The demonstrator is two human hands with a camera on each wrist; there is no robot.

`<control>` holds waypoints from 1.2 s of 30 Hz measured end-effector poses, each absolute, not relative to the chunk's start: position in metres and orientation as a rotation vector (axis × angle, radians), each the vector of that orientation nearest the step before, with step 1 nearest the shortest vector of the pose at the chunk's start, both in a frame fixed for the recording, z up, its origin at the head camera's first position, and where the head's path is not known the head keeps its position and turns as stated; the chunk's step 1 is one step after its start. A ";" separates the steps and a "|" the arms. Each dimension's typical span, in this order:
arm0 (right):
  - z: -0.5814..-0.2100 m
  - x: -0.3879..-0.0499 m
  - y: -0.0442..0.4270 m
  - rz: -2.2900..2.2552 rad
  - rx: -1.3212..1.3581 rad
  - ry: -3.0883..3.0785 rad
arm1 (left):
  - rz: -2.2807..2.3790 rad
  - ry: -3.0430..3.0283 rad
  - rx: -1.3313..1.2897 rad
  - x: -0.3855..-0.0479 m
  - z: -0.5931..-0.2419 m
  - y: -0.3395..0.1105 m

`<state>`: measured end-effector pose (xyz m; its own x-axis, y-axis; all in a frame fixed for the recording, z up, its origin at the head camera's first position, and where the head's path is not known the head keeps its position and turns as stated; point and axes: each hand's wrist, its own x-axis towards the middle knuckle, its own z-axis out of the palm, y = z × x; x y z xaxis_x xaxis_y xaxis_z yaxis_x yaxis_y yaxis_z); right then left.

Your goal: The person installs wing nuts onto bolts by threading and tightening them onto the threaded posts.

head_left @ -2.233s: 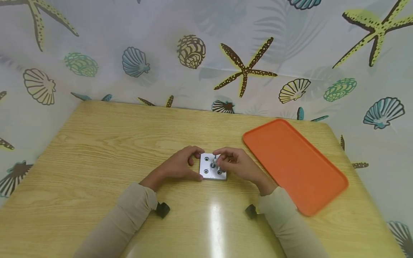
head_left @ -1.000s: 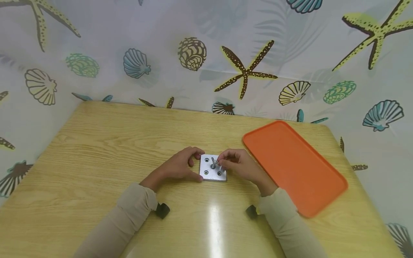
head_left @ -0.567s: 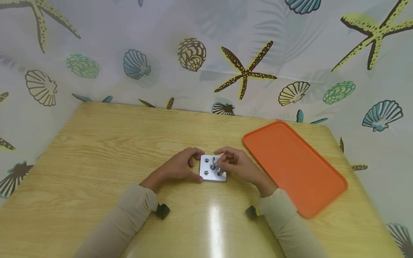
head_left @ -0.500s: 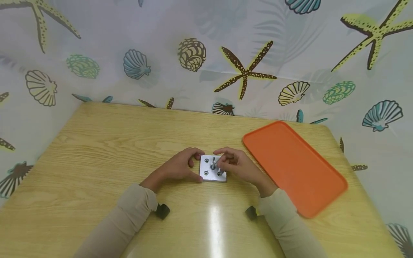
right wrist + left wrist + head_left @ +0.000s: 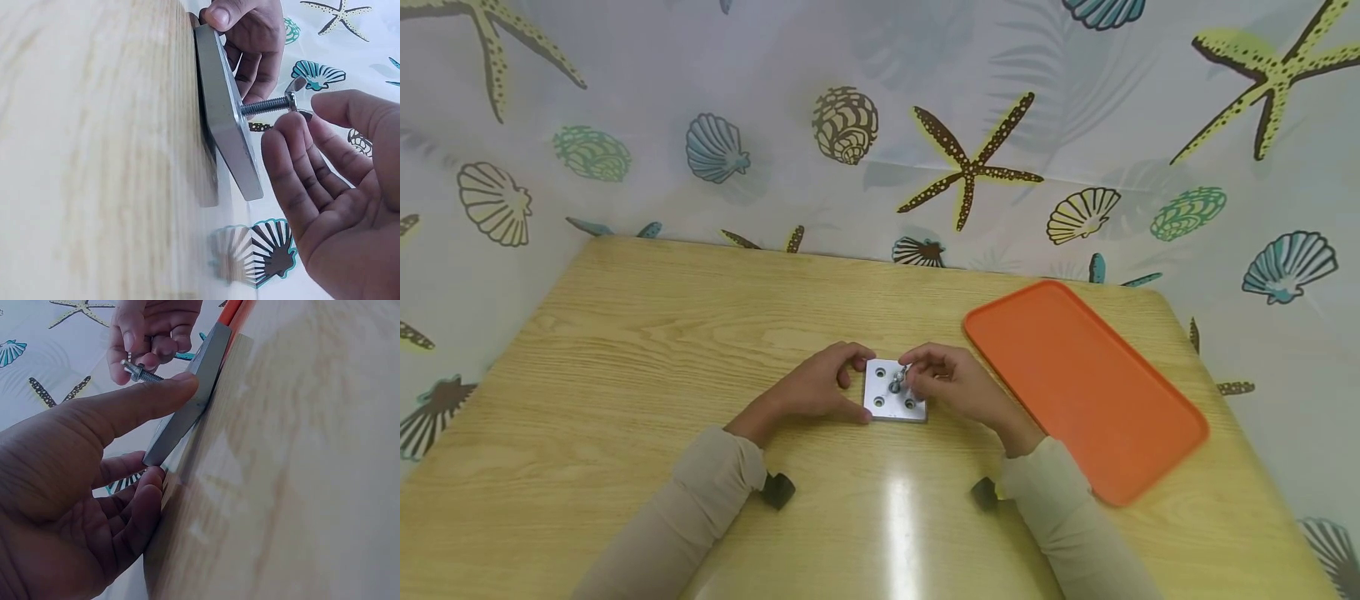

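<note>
A square metal plate point(image 5: 892, 412) with several holes stands on the table. My left hand point(image 5: 815, 383) grips its left side, the thumb at the near corner and the fingers at the far one. A wing bolt point(image 5: 267, 106) sticks out of the plate's middle, and much of its threaded shank shows in the right wrist view. My right hand point(image 5: 958, 385) holds the bolt's winged head between thumb and fingers, which partly cover it in the head view. The left wrist view shows the plate point(image 5: 187, 412) edge-on, under the left thumb.
An orange tray point(image 5: 1090, 392) lies on the right of the wood-grain table point(image 5: 700, 308), just beyond the right hand. A cloth point(image 5: 775, 125) printed with shells and starfish hangs behind the table and along its sides.
The right fingers have shifted about the winged head, and the wings now point another way. The left hand and the plate keep their place.
</note>
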<state>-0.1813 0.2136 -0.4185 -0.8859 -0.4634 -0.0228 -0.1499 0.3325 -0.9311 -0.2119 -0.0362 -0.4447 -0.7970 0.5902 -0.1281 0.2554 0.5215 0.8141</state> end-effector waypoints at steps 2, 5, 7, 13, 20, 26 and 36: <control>-0.417 -0.182 0.213 -1.587 -0.525 2.306 | 1.176 2.377 0.694 -0.212 -0.445 -0.036; -0.416 -0.182 0.214 -1.588 -0.495 2.305 | 1.176 2.374 0.692 -0.213 -0.444 -0.036; -0.415 -0.183 0.214 -1.582 -0.477 2.310 | 1.176 2.372 0.690 -0.214 -0.444 -0.036; -0.414 -0.184 0.215 -1.562 -0.446 2.341 | 1.177 2.376 0.699 -0.215 -0.443 -0.036; -0.413 -0.182 0.214 -1.543 -0.417 2.348 | 1.180 2.370 0.696 -0.213 -0.442 -0.037; -0.416 -0.181 0.212 -1.556 -0.437 2.323 | 1.178 2.372 0.698 -0.212 -0.444 -0.038; -0.416 -0.180 0.211 -1.602 -0.508 2.283 | 1.166 2.382 0.695 -0.212 -0.443 -0.037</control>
<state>-0.1805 0.2113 -0.4164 -0.8906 -0.4525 -0.0451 -0.1114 0.3131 -0.9431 -0.2123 -0.0367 -0.4430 -0.7975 0.5889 -0.1315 0.2575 0.5292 0.8085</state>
